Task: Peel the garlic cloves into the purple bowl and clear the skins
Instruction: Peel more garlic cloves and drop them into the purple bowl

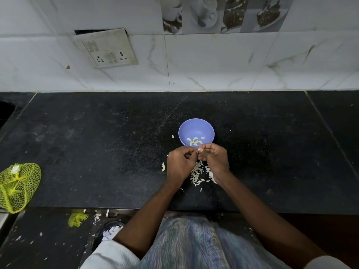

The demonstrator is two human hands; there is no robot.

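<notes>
A purple bowl [196,129] stands on the black counter [97,142] and holds several peeled garlic cloves [194,141]. Just in front of the bowl, my left hand [180,164] and my right hand [214,159] meet with curled fingers and pinch a small pale garlic clove [199,150] between their fingertips. A heap of white garlic skins [200,173] lies on the counter under and between my hands. One loose clove or skin piece [163,167] sits just left of my left hand.
A yellow mesh bag [17,186] lies at the counter's left front edge. A tiled wall with a socket plate [108,48] backs the counter. Skin scraps and a yellow mesh piece [77,219] are on the floor below.
</notes>
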